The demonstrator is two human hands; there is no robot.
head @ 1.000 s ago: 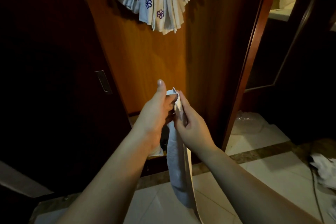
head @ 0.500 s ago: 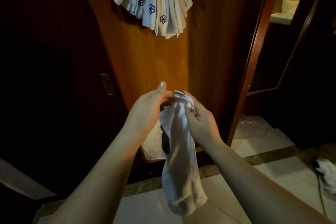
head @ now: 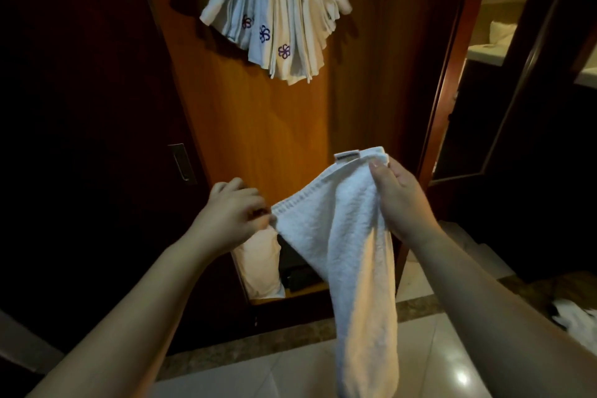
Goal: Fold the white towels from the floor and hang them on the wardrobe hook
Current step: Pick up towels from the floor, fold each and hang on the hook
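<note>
A white towel (head: 349, 236) hangs in front of me, its top hem stretched between both hands. My left hand (head: 231, 215) pinches the lower left corner of the hem. My right hand (head: 402, 197) grips the upper right corner, beside a small sewn label (head: 347, 156). The rest of the towel droops down toward the floor. High on the wooden wardrobe panel (head: 258, 126), a fanned bunch of folded white towels (head: 277, 13) with purple flower marks hangs down; the hook itself is hidden.
A dark sliding door with a recessed handle (head: 181, 162) stands at left. A pale cushion (head: 258, 263) sits low inside the wardrobe. More white cloth (head: 578, 321) lies on the tiled floor at the far right. An open doorway lies at right.
My hands were together at the towel's top; they have drawn apart, left going down-left, right going up-right, spreading the hem open. The view has tilted slightly down.
</note>
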